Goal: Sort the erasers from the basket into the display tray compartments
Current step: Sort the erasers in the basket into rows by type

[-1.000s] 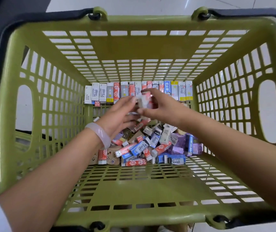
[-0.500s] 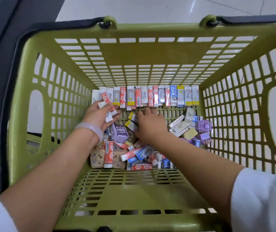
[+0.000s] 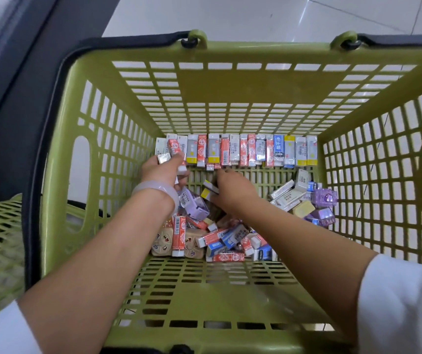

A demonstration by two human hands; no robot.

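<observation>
My left hand (image 3: 165,167) now grips a few erasers (image 3: 173,148) beside the standing row (image 3: 238,150). My right hand (image 3: 230,186) has dropped into the loose pile (image 3: 220,238) in the basket (image 3: 230,80), pinching a yellow-banded eraser (image 3: 208,191); tray unseen.

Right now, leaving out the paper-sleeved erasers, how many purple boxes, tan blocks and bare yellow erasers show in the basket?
purple boxes: 3
tan blocks: 2
bare yellow eraser: 1
Total visible: 6
</observation>
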